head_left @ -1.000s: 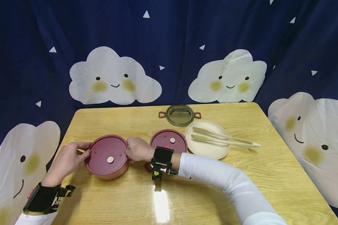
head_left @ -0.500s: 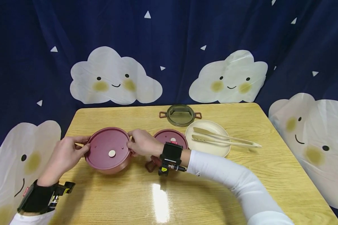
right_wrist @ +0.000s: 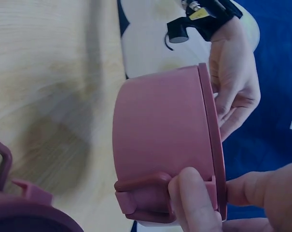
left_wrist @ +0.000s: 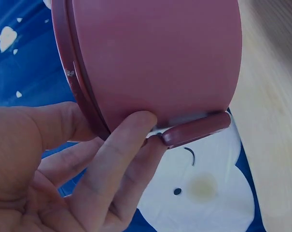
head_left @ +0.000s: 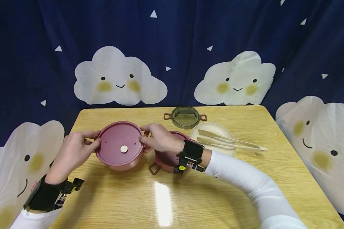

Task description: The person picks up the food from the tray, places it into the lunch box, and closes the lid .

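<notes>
A pink pot [head_left: 126, 166] with a plum lid [head_left: 117, 140] bearing one white dot is held off the table between both hands. At its left side, my left hand [head_left: 74, 151] grips it, thumb at the lid's rim and fingers by the side handle [left_wrist: 196, 129]. My right hand [head_left: 160, 138] grips the opposite side, thumb on the lid's edge and fingers at the loop handle [right_wrist: 148, 193]. Just beneath and beyond the right hand stands a second plum-lidded pot [head_left: 167, 162], partly hidden by that hand and wrist.
At the table's back lies a smoky glass lid [head_left: 185, 117] with two brown handles. A cream plate [head_left: 210, 127] sits right of the second pot. Beige tongs [head_left: 243, 146] lie across it, their end reaching past its rim. A dark blue cloud-patterned curtain [head_left: 177, 38] borders the wooden table [head_left: 114, 203].
Both hands have lifted the pink pot and carried it to the right and away from the front, toward the second pot. Their grip on it stays the same.
</notes>
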A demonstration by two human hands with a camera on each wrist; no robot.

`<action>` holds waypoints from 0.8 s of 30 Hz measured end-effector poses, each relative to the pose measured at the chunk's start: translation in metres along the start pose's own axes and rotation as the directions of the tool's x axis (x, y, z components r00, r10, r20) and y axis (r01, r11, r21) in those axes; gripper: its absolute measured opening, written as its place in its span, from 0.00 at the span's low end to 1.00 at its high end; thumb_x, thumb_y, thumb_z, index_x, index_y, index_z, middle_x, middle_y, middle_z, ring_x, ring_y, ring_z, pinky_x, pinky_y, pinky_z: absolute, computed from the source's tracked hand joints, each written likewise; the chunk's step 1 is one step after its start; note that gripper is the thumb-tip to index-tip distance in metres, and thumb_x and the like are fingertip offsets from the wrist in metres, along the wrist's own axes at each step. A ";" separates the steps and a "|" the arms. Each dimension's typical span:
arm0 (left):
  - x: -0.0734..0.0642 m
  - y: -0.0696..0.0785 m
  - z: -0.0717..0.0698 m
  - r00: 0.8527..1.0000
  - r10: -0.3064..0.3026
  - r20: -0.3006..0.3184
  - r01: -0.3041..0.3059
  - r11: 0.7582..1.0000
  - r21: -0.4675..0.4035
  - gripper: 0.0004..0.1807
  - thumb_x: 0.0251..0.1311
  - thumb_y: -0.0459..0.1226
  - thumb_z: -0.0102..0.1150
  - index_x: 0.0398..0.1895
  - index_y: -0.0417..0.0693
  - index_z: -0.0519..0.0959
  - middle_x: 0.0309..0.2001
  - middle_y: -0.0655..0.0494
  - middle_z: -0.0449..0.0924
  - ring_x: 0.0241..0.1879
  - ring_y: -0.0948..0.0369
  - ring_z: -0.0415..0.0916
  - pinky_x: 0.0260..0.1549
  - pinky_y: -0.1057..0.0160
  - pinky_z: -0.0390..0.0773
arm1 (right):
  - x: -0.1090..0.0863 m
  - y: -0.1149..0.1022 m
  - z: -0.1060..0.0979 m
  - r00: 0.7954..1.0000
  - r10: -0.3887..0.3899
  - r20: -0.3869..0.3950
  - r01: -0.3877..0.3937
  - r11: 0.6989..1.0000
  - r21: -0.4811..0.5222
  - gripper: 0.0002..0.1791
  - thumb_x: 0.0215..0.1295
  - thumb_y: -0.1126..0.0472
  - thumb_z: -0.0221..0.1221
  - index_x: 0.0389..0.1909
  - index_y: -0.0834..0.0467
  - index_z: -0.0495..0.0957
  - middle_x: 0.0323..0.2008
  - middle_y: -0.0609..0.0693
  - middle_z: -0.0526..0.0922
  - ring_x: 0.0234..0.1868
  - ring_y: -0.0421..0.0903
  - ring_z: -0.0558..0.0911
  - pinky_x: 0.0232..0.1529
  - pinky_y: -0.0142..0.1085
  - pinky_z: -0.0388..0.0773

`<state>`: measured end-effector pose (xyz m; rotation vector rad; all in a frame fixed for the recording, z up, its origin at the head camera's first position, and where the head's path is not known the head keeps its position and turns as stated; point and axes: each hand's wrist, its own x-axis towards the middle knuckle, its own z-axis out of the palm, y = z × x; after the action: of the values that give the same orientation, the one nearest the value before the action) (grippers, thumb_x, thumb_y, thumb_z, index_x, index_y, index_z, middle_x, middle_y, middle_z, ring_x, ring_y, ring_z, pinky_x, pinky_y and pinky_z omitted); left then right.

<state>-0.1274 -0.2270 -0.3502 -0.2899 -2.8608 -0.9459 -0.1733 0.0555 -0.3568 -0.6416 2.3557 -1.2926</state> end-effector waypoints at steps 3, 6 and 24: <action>0.002 0.009 -0.001 1.000 -0.006 -0.003 0.006 1.000 -0.012 0.18 0.69 0.34 0.65 0.59 0.35 0.85 0.47 0.35 0.90 0.30 0.63 0.85 0.23 0.70 0.75 | -0.003 -0.002 -0.009 1.000 0.006 0.001 -0.007 0.999 0.035 0.18 0.76 0.67 0.55 0.63 0.63 0.81 0.34 0.55 0.81 0.26 0.43 0.89 0.33 0.39 0.89; 0.005 0.019 -0.002 1.000 -0.007 -0.002 0.007 1.000 -0.019 0.18 0.70 0.35 0.64 0.59 0.36 0.85 0.46 0.36 0.91 0.30 0.60 0.86 0.22 0.70 0.75 | -0.007 -0.003 -0.019 1.000 0.021 -0.003 -0.021 0.997 0.073 0.21 0.75 0.68 0.55 0.66 0.63 0.79 0.35 0.55 0.80 0.25 0.41 0.88 0.35 0.42 0.89; 0.027 0.064 0.033 0.999 0.024 0.049 -0.015 0.986 -0.168 0.16 0.70 0.34 0.63 0.57 0.38 0.87 0.43 0.40 0.91 0.33 0.56 0.90 0.26 0.70 0.79 | -0.043 0.022 -0.071 0.996 0.059 -0.071 -0.053 0.996 0.077 0.25 0.71 0.70 0.55 0.68 0.66 0.77 0.31 0.52 0.78 0.21 0.41 0.83 0.32 0.49 0.89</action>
<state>-0.1413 -0.1533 -0.3354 -0.3615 -2.8213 -1.1951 -0.1797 0.1386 -0.3351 -0.5096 2.3527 -1.3952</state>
